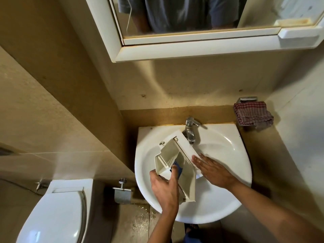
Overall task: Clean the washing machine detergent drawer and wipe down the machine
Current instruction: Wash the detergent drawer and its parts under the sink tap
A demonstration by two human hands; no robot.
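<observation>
Over the white sink (228, 204), set into a corner of the bathroom, the detergent drawer (175, 151) is held tilted within the bowl, its open compartments facing the camera and its far end just beside the spout of the chrome tap (190, 132). At the drawer's near-left corner the left hand (164, 187) has its fingers curled round the outer wall, while the thumb reaches inside and presses a small blue pad (178, 168) against the inner partition; how much of the pad is gripped cannot be told. On the right, the right hand (213, 171) lies flat with straight fingers against the drawer's long right-hand face and curls round nothing. Its skin looks wet. Far right of the sink, a red-checked cloth (253, 114) hangs bunched from a metal wall fitting. Near left stands a white toilet (52, 216), with a metal paper holder (122, 192) on the wall between it and the sink. Above, a white mirror cabinet (175, 50) reflects the person's torso.
</observation>
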